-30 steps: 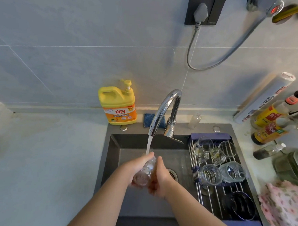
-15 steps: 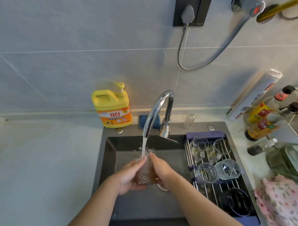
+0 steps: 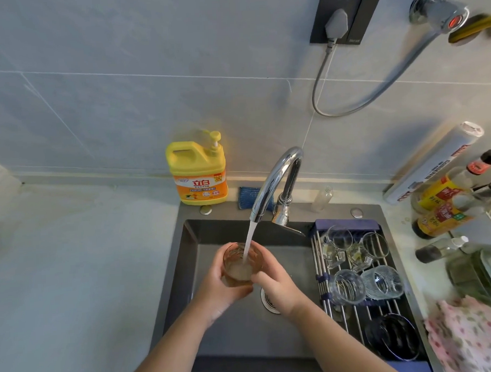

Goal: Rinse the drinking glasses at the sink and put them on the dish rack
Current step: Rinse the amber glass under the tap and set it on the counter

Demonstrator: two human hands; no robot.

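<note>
Clear glass (image 3: 241, 263) stands upright, mouth up under the water stream (image 3: 249, 243), clasped by left hand (image 3: 219, 288) and right hand (image 3: 275, 287).

Both bare forearms come in from the bottom edge and angle toward each other, meeting in a two-handed grip. The left hand (image 3: 219, 288) cups from the left side and underneath, fingers curled around the far side, thumb up near the top of the grip, palm tipped inward. The right hand (image 3: 274, 287) closes in from the right, its fingers (image 3: 261, 278) pressed on the near right side, back of the hand facing up. The wrists are fairly straight, the elbows are out of frame, and the two hands nearly touch below the grip.
</note>
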